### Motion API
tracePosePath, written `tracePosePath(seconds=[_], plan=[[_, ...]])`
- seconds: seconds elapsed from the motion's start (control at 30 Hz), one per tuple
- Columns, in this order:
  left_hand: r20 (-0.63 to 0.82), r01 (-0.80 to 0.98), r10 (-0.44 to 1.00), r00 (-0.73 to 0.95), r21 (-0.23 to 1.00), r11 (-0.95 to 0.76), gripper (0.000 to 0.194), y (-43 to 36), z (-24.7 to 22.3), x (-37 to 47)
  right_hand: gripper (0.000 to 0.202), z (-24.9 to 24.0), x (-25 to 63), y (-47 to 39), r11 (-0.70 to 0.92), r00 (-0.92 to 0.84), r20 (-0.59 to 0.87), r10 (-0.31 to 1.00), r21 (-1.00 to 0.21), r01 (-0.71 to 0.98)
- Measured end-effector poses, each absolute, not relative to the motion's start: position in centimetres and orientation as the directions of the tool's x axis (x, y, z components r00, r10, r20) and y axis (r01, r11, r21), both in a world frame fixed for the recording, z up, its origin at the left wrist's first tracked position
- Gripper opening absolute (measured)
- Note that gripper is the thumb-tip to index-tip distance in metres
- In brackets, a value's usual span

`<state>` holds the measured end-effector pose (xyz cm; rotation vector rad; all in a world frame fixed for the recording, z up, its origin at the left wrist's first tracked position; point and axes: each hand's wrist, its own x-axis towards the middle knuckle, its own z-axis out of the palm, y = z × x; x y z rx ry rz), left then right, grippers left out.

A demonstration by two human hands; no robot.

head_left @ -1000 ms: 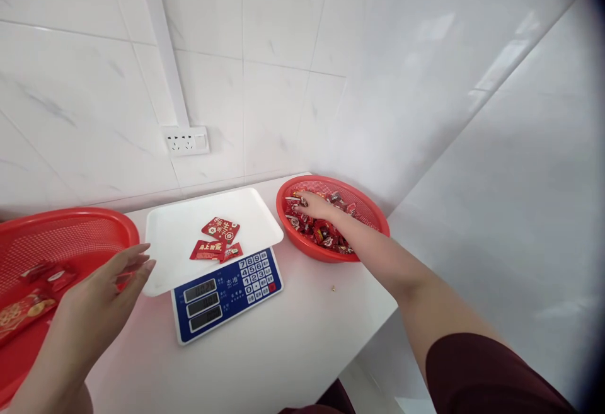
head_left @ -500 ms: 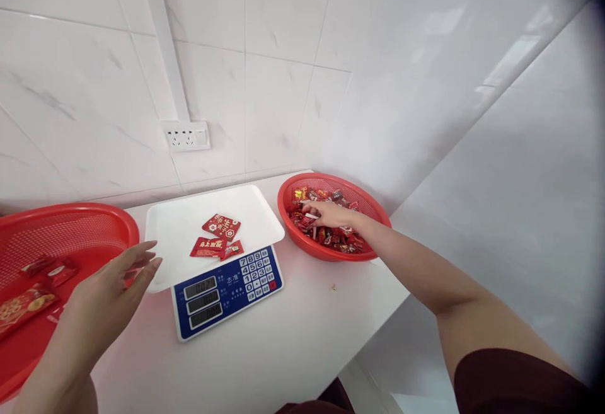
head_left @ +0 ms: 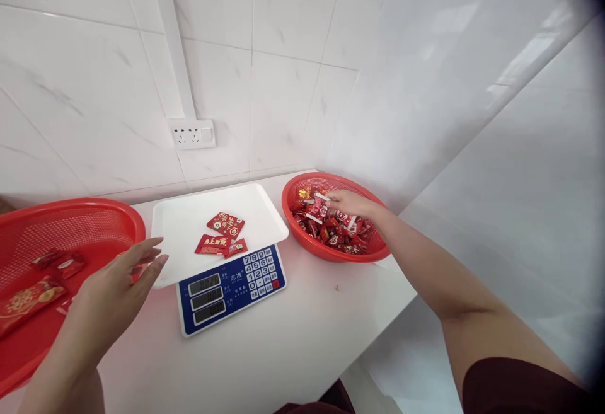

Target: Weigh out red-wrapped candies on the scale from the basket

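1. Now, in the head view, the right hand [head_left: 350, 203] is down in the right basket [head_left: 302, 240]. Its fingers bend in among lots of wrapped packets [head_left: 333, 232]. I cannot tell if it has hold of one.

2. The left hand [head_left: 120, 275] is open, with its thumb and fingers apart. It looks like nothing is in it. It is over the side of the left basket [head_left: 106, 217], and its fingertips reach the near side of the white tray [head_left: 182, 215].

3. Three red packets [head_left: 212, 244] lie on the tray, between the two hands. They are close together, and some overlap. So that much is done.

4. The blue scale [head_left: 234, 281] has its keys below the tray, also between the hands. Its top row seems to show more than zero.

5. Lots of packets lie around the right hand, off the tray. A big red packet [head_left: 31, 304] is in the basket beside the left hand. I think the work is partly done, but I cannot tell how much is left.
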<state>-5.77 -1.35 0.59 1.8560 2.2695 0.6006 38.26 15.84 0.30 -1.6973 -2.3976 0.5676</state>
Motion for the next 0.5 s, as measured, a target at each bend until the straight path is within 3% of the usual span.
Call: tracePosePath(seconds=[0.07,0.17,0.27,0.4,0.5], plan=[[0.132,0.902,0.968,-0.216,0.407,0.145,0.043,-1.3,0.5,-5.8,0.018,-0.4,37.9,17.2,0.310,-0.367,-0.113,0.923,-0.344,0.886],[0.118,0.894,0.972,-0.204,0.426,0.136,0.044,-1.3,0.4,-5.6,0.022,-2.0,36.4,19.7,0.313,-0.325,-0.029,0.945,-0.196,0.929],[0.115,0.886,0.973,-0.199,0.445,0.129,0.044,-1.5,0.5,-5.5,0.038,-3.6,34.5,21.9,0.276,-0.273,0.043,0.961,-0.112,0.954],[0.096,0.882,0.977,-0.192,0.453,0.129,0.046,-1.8,0.6,-5.5,0.065,-4.8,33.4,23.3,0.220,-0.219,0.024,0.976,-0.066,0.973],[0.124,0.888,0.975,-0.187,0.445,0.114,0.048,-1.7,0.3,-5.7,0.068,-4.7,33.8,23.5,0.171,-0.171,-0.004,0.985,-0.009,0.985]])
